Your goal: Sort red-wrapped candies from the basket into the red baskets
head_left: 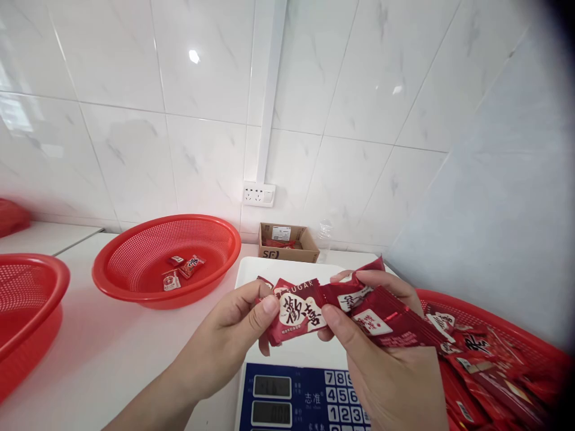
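My left hand [229, 344] pinches a red candy packet [297, 312] with white Chinese characters between thumb and fingers. My right hand [386, 365] grips a fanned bunch of similar red packets [381, 314], and its thumb touches the right edge of the packet in my left hand. Both hands hover over the white platform of an electronic scale [287, 275], whose blue keypad and displays [305, 398] face me.
A red mesh basket [135, 278] behind and to the left holds three small candies [182, 269]. Another red basket [27, 299] sits at the far left. A red basket full of packets [503, 359] is at right. A small cardboard box [287, 242] stands against the tiled wall.
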The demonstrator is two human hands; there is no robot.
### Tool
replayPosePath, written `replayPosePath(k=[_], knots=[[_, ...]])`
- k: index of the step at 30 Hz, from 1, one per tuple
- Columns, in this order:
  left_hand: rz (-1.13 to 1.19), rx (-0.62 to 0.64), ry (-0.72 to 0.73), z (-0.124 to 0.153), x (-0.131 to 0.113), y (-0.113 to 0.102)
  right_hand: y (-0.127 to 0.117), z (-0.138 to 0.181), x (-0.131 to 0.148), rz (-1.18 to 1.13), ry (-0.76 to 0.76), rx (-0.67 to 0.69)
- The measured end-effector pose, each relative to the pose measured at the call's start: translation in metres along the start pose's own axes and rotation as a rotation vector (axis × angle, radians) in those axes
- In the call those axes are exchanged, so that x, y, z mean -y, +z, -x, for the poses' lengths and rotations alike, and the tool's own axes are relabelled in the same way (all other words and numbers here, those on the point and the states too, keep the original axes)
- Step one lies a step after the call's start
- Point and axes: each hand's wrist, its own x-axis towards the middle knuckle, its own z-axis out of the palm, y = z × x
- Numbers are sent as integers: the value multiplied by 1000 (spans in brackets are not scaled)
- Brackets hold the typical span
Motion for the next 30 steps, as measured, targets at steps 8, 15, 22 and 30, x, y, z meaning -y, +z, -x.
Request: replayPosePath(k=[8,15,22,30], knots=[[-210,-26,-33,-2,-3,-3,-5,-7,-6,166,-65,-99],[-957,-1,-165,-10,9,-13,-20,-27,-10,378,-77,-202],[-1254,-36,-214,-15,19,-17,-12,-23,-6,544,78,-18],[-1249,-123,-201,-18,18,-16,-8,-19,-5,412,228,145]])
